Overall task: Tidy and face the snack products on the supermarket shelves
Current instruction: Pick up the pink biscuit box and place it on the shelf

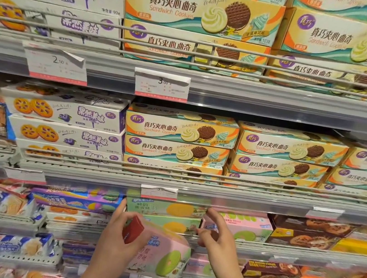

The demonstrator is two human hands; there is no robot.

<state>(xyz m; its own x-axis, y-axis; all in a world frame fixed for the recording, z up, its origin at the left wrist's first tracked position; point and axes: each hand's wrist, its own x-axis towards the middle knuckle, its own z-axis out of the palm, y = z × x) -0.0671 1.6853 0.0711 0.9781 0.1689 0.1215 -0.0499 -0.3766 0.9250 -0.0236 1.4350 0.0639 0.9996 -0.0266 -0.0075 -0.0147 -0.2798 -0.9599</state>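
The left hand (115,236) gripped a pink biscuit box (160,254) by its red end, tilted off the shelf, likely for refacing. The right hand (215,236), fingers (211,214) loosely spread and empty, reached toward stacked green boxes (165,207), apparently to straighten them.

A white price tag marked 3.00 (162,85) sits on the grey shelf edge strip (278,103); a second price tag marked 2.50 (56,64) hangs left of it.

Supermarket aisle: stacked cookie boxes (180,130), shelf price tags (161,85).
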